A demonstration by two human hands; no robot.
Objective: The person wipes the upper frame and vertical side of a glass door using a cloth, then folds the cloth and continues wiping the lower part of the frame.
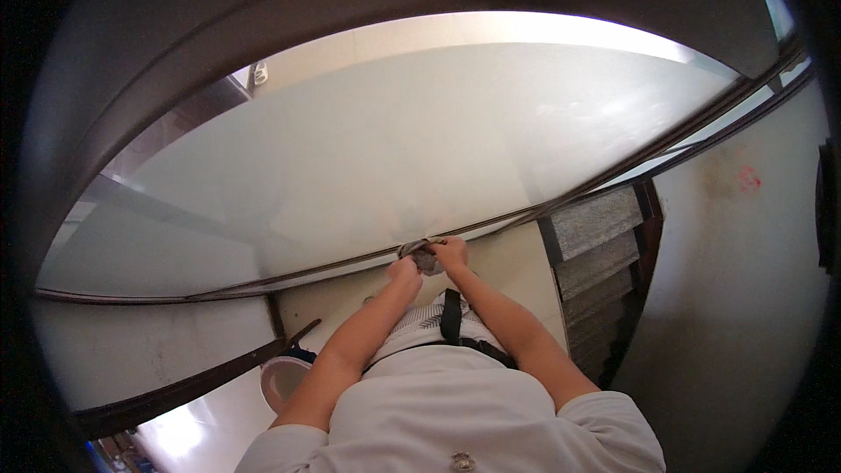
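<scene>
Both my hands meet in front of my waist, at the lower edge of a large pale glass pane (368, 151). A crumpled grey-brown cloth (426, 257) is bunched between them. My left hand (406, 270) grips its lower left side, and my right hand (452, 253) pinches its upper right side. Just behind the cloth runs the dark metal frame rail (335, 263) of the pane. Some fingertips are hidden in the folds.
A staircase (594, 233) with speckled steps descends at the right, beside a stained wall (742, 263). At lower left are a dark handrail (217, 368) and a pale round bucket-like container (282, 381), partly behind my left arm. A dark curved frame (315, 0) arches overhead.
</scene>
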